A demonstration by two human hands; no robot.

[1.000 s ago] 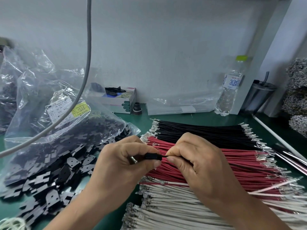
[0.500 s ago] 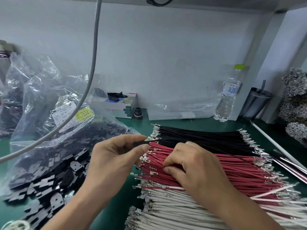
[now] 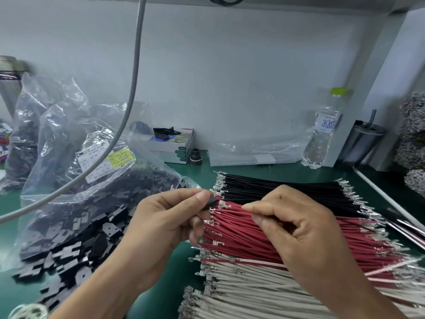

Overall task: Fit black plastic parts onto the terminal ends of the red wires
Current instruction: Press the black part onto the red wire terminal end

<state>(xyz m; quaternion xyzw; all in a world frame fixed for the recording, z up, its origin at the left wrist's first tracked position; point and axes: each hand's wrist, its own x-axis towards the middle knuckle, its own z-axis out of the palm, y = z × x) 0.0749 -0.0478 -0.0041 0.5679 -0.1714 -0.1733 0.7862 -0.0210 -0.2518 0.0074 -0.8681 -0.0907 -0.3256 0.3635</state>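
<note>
A small black plastic part sits pinched between the thumb and fingertips of the left hand, held up just off the terminal ends of the red wires, close to their metal tips. The right hand lies over the red bundle with its fingers curled, thumb and forefinger nipping one of the red strands near its left end. The red wires lie in a flat band on the green bench, with black wires just behind them and white wires in front, nearest the person. To the left, loose black parts spill from a clear plastic bag. Against the back wall stand a small carton, a water bottle and a dark tumbler
</note>
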